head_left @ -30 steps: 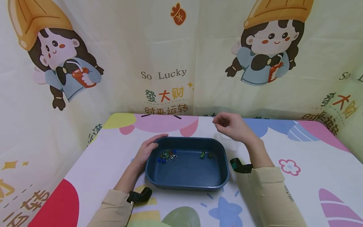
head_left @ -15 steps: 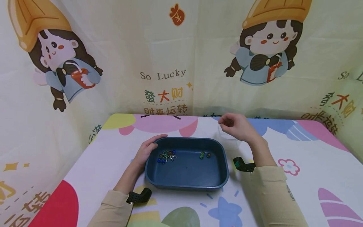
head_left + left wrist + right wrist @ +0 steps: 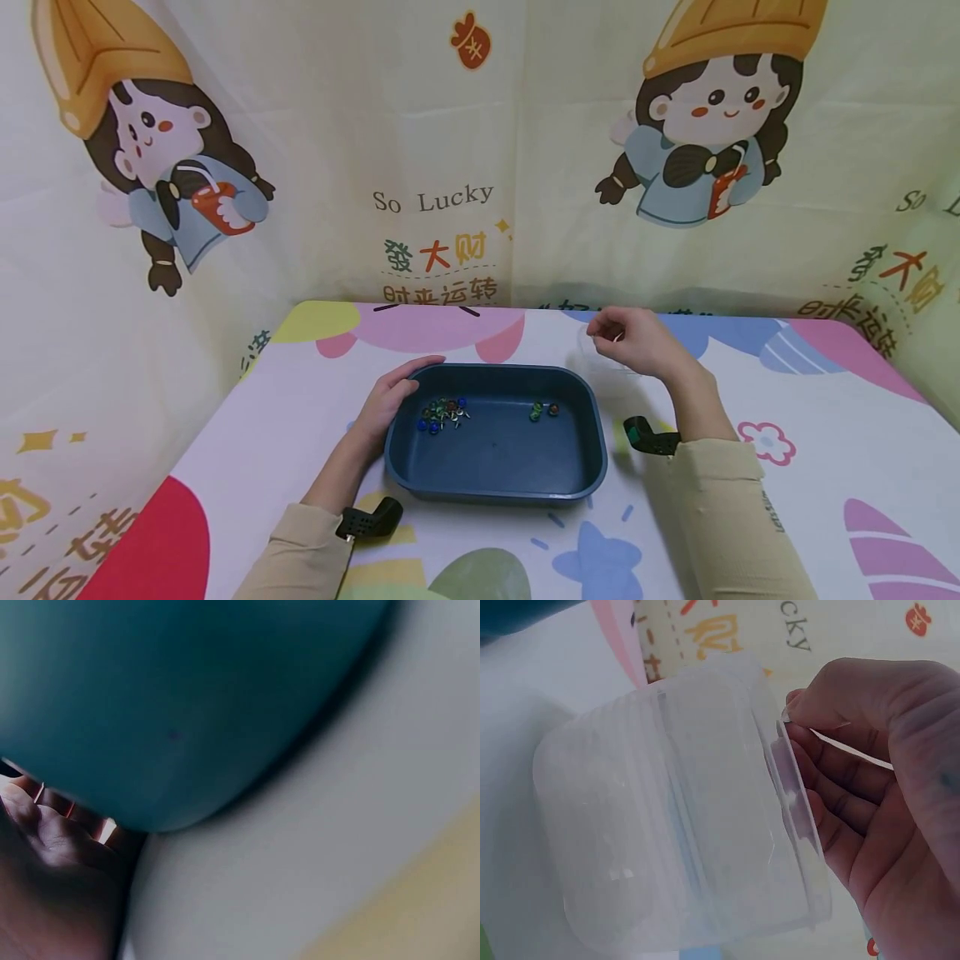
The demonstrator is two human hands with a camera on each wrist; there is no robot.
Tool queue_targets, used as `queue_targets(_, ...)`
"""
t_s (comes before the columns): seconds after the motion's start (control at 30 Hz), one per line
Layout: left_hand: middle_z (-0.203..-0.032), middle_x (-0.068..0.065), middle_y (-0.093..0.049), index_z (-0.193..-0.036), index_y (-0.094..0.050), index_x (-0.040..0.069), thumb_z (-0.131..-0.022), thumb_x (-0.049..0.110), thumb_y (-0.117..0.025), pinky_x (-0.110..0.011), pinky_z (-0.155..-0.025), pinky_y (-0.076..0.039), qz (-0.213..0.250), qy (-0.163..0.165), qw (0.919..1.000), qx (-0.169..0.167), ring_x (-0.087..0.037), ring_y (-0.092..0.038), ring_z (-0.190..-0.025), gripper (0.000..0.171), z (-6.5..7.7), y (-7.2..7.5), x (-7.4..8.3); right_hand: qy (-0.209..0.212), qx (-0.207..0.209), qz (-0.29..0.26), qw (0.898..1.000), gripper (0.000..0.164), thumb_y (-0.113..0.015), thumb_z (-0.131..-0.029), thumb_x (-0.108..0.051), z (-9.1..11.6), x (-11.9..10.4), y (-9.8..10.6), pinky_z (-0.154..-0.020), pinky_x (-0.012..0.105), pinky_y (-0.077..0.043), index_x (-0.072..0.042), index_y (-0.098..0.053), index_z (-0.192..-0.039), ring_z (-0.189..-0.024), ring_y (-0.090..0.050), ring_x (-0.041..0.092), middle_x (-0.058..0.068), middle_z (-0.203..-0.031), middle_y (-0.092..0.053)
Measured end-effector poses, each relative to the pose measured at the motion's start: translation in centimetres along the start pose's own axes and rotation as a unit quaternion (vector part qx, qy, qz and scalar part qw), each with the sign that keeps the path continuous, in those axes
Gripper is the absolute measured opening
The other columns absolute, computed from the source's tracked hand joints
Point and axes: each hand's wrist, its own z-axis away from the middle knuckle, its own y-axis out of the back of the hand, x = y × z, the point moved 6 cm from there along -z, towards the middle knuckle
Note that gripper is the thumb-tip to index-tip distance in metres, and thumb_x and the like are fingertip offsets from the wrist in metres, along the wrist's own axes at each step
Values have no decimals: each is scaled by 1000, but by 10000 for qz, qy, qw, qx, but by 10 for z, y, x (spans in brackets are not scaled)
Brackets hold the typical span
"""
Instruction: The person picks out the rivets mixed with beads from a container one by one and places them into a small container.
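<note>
A dark blue tray [image 3: 491, 467] sits on the table. At its left rim rests my left hand [image 3: 386, 400], thumb on top and fingers along the outer side; part of its palm [image 3: 60, 832] shows below the tray in the left wrist view. Glass marbles [image 3: 433, 410] and silvery pins [image 3: 454, 419] lie in the tray's left half; a few more marbles [image 3: 536, 410] lie at the right. My right hand [image 3: 637, 343] is at the mouth of a clear plastic box [image 3: 652, 817], thumb and forefinger pinching a small pale thing [image 3: 786, 717], too small to name.
The table is covered by a patterned cloth [image 3: 780, 517]. A printed curtain [image 3: 330, 133] hangs behind and at both sides. Black wrist cameras [image 3: 371, 518] are strapped to both forearms. The clear box stands behind the tray's right corner and is hard to see in the head view.
My right hand has moved right and slightly down to the clear box, with thumb and forefinger still together. The left hand and the tray stay where they were.
</note>
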Motion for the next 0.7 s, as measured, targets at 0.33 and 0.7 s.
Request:
queue_targets(0.33,-152,-16,-47,-146,-49,-3,-99,2,-31,-43,-112,-36,-3,-17,10000,15,-32,-45,-136,51,0,0,0,-11,-26,9,10000,12,-65,-95,-8,-1,1,0,-69,36,-52,-2,-68,-105,-84,-59,25,9,-94,-66)
queue_targets(0.7,-150,-18,-48,-146,-49,-3,-99,2,-31,-37,-109,-40,-11,-67,10000,-8,-31,-47,-133,51,0,0,1,158,82,-162,9997,17,-66,-96,-11,-1,-7,2,-73,35,-53,-1,-68,-110,-87,-60,26,10,-97,-66)
